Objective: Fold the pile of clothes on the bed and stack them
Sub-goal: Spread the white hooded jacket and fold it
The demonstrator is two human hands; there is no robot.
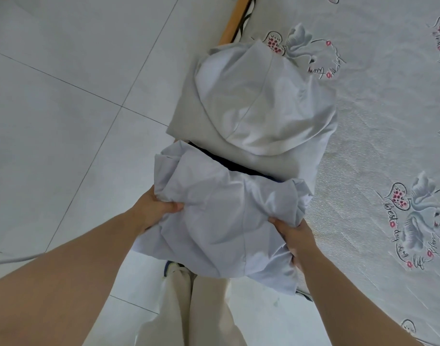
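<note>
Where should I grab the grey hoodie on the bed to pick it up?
Probably grip the grey hoodie by its two long folded sides, one hand each, coming from the near end. It lies flat and wide, so one-sided lifting would likely unfold it.

Held garment (226,221) before stack (253,106) on bed (388,146)

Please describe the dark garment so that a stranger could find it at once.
Start at the printed bed sheet and find the folded pale grey hooded top at its edge. The dark garment shows as a thin strip under its near edge, the only dark cloth among the pale ones.
</note>
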